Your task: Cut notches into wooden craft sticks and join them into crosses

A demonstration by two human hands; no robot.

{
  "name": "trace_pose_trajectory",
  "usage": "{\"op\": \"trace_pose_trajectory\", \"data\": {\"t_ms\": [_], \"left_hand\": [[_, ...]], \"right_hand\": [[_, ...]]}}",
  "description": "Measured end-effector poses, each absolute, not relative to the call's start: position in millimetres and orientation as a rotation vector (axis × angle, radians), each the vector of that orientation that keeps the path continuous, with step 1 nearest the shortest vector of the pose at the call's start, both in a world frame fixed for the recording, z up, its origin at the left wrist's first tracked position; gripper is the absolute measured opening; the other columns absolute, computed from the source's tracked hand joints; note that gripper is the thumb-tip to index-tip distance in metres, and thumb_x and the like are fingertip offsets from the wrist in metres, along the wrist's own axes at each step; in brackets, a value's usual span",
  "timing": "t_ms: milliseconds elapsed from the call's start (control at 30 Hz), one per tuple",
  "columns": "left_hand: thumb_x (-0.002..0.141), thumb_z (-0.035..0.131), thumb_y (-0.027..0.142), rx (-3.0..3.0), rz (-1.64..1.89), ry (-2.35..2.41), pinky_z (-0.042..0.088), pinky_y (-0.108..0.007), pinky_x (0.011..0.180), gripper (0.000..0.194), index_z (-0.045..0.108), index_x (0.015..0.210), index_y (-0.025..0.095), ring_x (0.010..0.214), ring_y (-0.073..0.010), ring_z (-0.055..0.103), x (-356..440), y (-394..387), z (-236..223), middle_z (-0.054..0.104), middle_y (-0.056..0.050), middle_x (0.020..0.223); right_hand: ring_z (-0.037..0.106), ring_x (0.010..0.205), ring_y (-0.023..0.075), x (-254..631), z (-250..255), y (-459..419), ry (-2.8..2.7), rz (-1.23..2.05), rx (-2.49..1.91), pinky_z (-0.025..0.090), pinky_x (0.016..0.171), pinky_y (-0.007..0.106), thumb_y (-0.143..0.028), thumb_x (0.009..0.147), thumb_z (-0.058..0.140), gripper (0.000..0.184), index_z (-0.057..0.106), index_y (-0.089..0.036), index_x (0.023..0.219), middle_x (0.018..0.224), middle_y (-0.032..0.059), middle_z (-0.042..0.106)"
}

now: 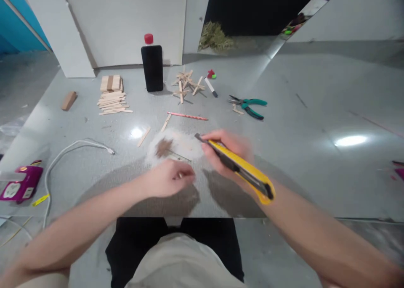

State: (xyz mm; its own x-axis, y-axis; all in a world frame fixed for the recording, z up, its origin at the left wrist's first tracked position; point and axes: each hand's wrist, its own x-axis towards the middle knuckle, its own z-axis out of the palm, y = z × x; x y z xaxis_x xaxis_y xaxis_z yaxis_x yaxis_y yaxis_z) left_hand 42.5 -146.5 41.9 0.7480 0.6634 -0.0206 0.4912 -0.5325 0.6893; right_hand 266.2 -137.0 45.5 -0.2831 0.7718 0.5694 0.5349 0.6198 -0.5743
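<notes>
My right hand (229, 149) is closed around a yellow box cutter (241, 164), its dark tip pointing up and left. To the left of it, my left hand (170, 176) is curled shut just above the tabletop. A small pale bit shows between its fingers, too little to name. Just beyond both hands lies a whitish patch (153, 149) on the table, with a brown smudge (164, 147) and a thin greenish strip (179, 156) on it. Two loose craft sticks (144, 136) and a red patterned pencil (187, 116) rest behind the patch.
Farther back stand a black bottle with a red cap (152, 67), bundled and stacked craft sticks (112, 96), and a stick pile (186, 84). Teal-handled pliers (252, 107) and a marker (211, 87) lie right. A white cable (72, 145) and purple box (23, 183) are left.
</notes>
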Motion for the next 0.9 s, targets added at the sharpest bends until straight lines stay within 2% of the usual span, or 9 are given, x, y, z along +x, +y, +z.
{"op": "trace_pose_trajectory", "data": {"t_ms": [67,133,167,233,300,367,433,533,900], "left_hand": [[0.105,0.054,0.031,2.328,0.351,0.955,0.059,-0.046,0.094,0.024,0.069,0.109,0.012,0.102,-0.0224,0.069,25.3,-118.7,33.1,0.071,-0.010,0.110],[0.107,0.039,0.030,2.413,0.400,1.033,0.051,-0.057,0.106,0.038,0.067,0.119,0.007,0.119,-0.0306,0.064,14.4,-92.4,23.2,0.065,-0.019,0.130],[0.108,0.036,0.029,2.455,0.402,1.025,0.048,-0.058,0.109,0.041,0.065,0.123,0.007,0.125,-0.0318,0.062,12.0,-81.6,17.7,0.062,-0.019,0.137],[0.106,0.039,0.029,2.536,0.389,0.952,0.046,-0.055,0.115,0.039,0.063,0.131,0.009,0.135,-0.0320,0.057,12.2,-66.2,6.0,0.058,-0.016,0.147],[0.105,0.046,0.030,2.598,0.379,0.864,0.047,-0.051,0.116,0.037,0.062,0.133,0.012,0.138,-0.0305,0.056,15.4,-58.4,-4.9,0.061,-0.014,0.146],[0.106,0.045,0.029,2.636,0.388,0.824,0.050,-0.050,0.113,0.038,0.063,0.132,0.011,0.135,-0.0300,0.059,17.8,-55.9,-12.9,0.064,-0.016,0.142],[0.106,0.044,0.030,2.661,0.400,0.810,0.052,-0.050,0.111,0.038,0.064,0.131,0.009,0.133,-0.0305,0.061,17.7,-55.9,-16.9,0.065,-0.017,0.140],[0.105,0.047,0.029,2.680,0.404,0.806,0.053,-0.050,0.111,0.037,0.064,0.131,0.009,0.132,-0.0306,0.062,15.0,-57.3,-17.5,0.065,-0.017,0.140],[0.105,0.048,0.032,2.696,0.405,0.822,0.054,-0.051,0.112,0.046,0.057,0.139,0.002,0.131,-0.0335,0.063,10.8,-64.7,-18.9,0.063,-0.020,0.143]], "right_hand": [[0.063,0.070,0.0121,270.0,17.8,-113.6,-1.868,0.389,-1.110,0.057,0.068,0.030,-0.039,0.103,0.060,0.021,0.066,-0.018,0.105,0.085,-0.0005,0.067],[0.064,0.068,0.0118,266.9,-4.9,-94.8,-1.816,0.464,-1.149,0.057,0.066,0.029,-0.039,0.103,0.060,0.023,0.066,-0.017,0.105,0.083,-0.0012,0.066],[0.064,0.068,0.0119,264.5,-13.7,-87.7,-1.796,0.498,-1.160,0.057,0.065,0.028,-0.039,0.104,0.060,0.023,0.066,-0.017,0.105,0.083,-0.0012,0.066],[0.065,0.071,0.0124,261.3,-26.1,-78.9,-1.760,0.551,-1.174,0.058,0.067,0.029,-0.040,0.103,0.060,0.024,0.066,-0.017,0.107,0.086,-0.0003,0.068],[0.066,0.072,0.0127,262.2,-32.7,-76.5,-1.737,0.593,-1.182,0.059,0.068,0.030,-0.041,0.103,0.061,0.027,0.066,-0.016,0.110,0.091,0.0010,0.069],[0.067,0.071,0.0125,266.6,-34.9,-78.6,-1.745,0.630,-1.188,0.059,0.066,0.029,-0.040,0.103,0.061,0.026,0.066,-0.016,0.110,0.089,0.0006,0.069],[0.069,0.069,0.0138,270.9,-33.9,-81.7,-1.788,0.652,-1.184,0.057,0.065,0.028,-0.035,0.101,0.063,0.014,0.066,-0.022,0.102,0.080,-0.0011,0.070],[0.073,0.071,0.0168,272.3,-29.8,-83.4,-1.887,0.687,-1.144,0.057,0.066,0.030,-0.026,0.095,0.065,0.003,0.066,-0.027,0.098,0.085,0.0012,0.076],[0.076,0.068,0.0175,264.0,-23.9,-75.7,-2.077,0.685,-1.067,0.057,0.061,0.027,-0.014,0.089,0.063,0.017,0.064,-0.027,0.100,0.085,0.0010,0.079]]}}
